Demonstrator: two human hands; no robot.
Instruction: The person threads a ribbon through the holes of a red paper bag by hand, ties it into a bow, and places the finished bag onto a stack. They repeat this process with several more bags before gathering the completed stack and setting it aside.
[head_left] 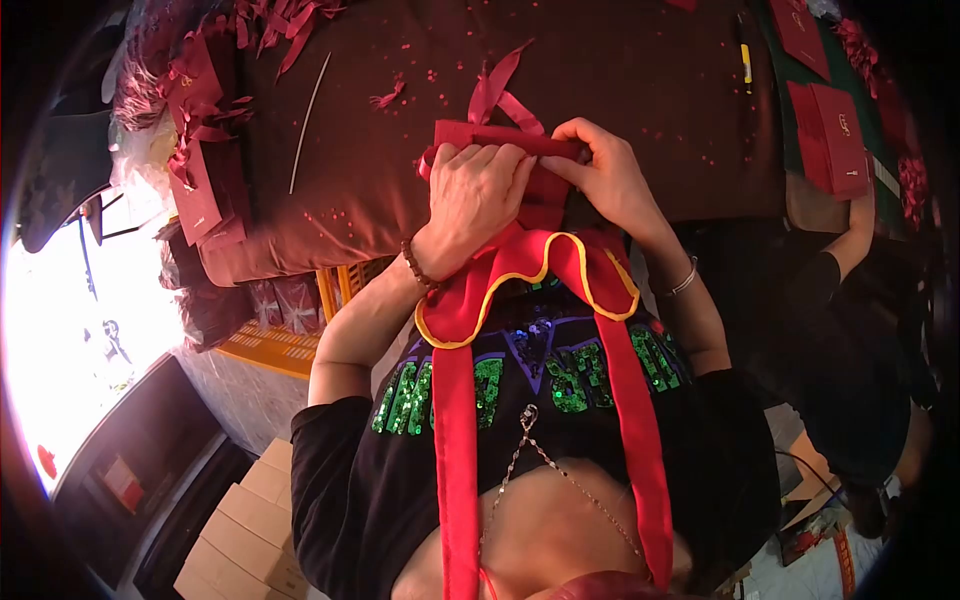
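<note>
Close to the front edge of the cloth-covered table, both hands are on a dark red folded card piece [455,132]. A red ribbon [495,92] sticks up from its far side. My left hand [475,185], with a beaded bracelet, curls its fingers over the piece's left part. My right hand [605,175], wearing a silver bangle, pinches its right end between thumb and fingers. The fingers partly cover the piece, so its exact kind does not show. A red apron [510,265] with yellow trim hangs just below the hands.
Dark red cards [195,195] and loose ribbons lie at the table's left. A thin white stick [310,122] and a yellow marker [746,65] rest on the brown cloth [620,60]. At right, a co-worker's hand [858,225] touches a stack of red cards [838,140]. Cardboard boxes [240,535] stand lower left.
</note>
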